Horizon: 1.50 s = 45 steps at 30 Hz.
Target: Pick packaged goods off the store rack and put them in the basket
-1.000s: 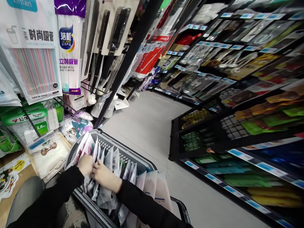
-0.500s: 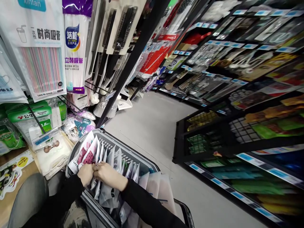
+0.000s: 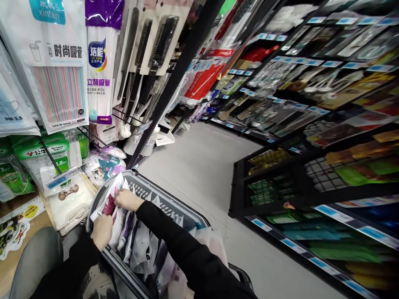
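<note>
A grey plastic basket holds a row of upright flat packets. At its left end stands a white plastic packet with a dark red patterned print. My left hand is closed on that packet's near lower edge. The fingers of my right hand pinch its far upper edge; whether they also catch the packet behind it I cannot tell. Several white and clear packets stand behind, partly hidden by my right sleeve.
Left of the basket, a rack carries a straw packet, hairbrushes and green-and-white packs. A black rack post rises beyond the basket. Dark shelves line the right side, across the grey floor.
My hands have moved apart. The right went up and left to the far edge of the front packet; the left came down and nearer to its lower edge. The packets behind have shifted.
</note>
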Each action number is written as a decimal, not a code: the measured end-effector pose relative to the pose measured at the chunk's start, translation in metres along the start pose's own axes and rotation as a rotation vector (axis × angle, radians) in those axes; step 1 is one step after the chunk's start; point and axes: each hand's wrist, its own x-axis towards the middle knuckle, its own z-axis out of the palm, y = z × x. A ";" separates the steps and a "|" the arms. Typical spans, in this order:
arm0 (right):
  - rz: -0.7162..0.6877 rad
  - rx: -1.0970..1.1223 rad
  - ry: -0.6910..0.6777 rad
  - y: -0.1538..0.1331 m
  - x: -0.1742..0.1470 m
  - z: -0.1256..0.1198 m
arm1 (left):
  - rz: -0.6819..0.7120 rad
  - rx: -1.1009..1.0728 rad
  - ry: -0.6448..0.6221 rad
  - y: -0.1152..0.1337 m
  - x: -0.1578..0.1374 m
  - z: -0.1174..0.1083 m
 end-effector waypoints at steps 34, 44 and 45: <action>0.153 0.064 0.127 0.017 0.005 -0.024 | -0.108 0.021 0.293 -0.025 -0.017 -0.015; 0.025 0.004 0.033 0.009 0.033 -0.021 | -0.111 -0.033 0.039 -0.030 0.005 0.002; 0.025 0.007 0.040 0.008 0.033 -0.018 | -0.126 -0.040 0.030 -0.032 0.007 0.000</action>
